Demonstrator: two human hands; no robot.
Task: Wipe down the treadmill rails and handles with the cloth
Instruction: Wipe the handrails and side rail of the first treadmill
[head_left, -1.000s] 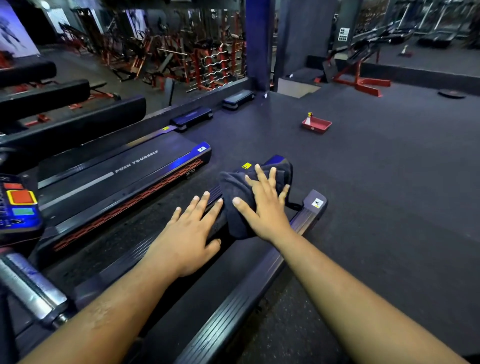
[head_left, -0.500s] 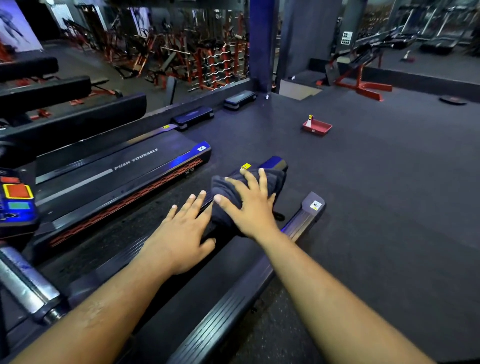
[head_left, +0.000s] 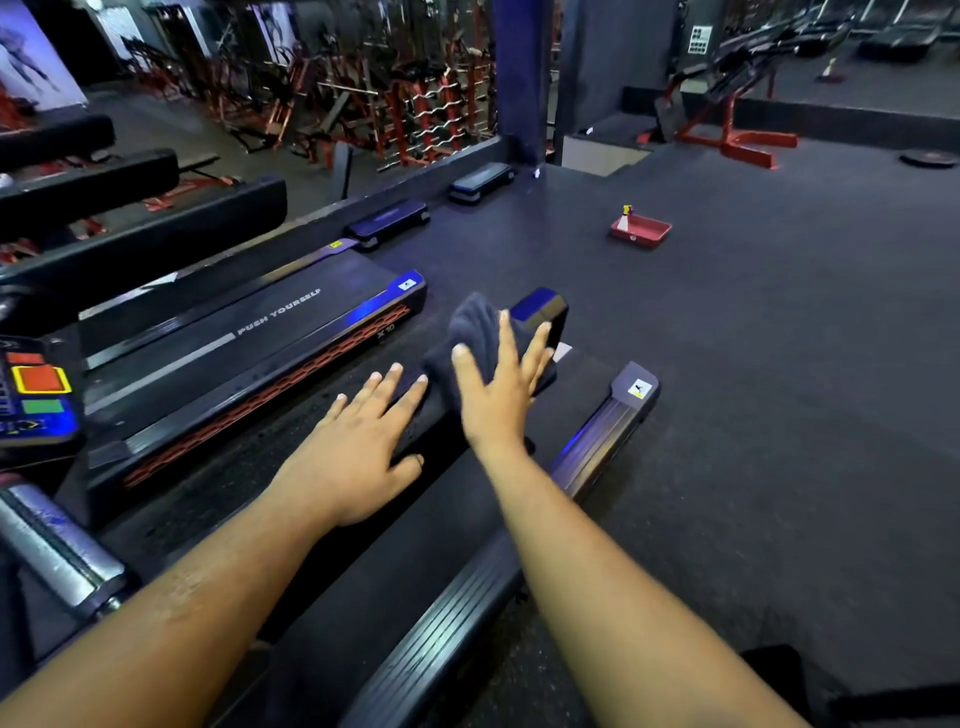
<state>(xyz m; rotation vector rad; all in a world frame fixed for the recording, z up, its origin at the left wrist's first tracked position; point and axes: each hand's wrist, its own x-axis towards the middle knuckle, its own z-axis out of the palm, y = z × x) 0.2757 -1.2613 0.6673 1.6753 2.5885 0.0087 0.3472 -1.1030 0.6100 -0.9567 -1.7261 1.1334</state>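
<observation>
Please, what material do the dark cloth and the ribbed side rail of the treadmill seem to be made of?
Cloth: apparently soft microfibre or terry, matte dark grey; it folds and bunches under the right hand. Side rail: probably moulded plastic or coated metal, semi-glossy; lengthwise ribs catch blue light.

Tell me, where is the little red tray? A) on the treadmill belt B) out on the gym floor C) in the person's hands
B: the red tray sits alone on the dark floor, far beyond the right hand pressing the cloth.
</observation>
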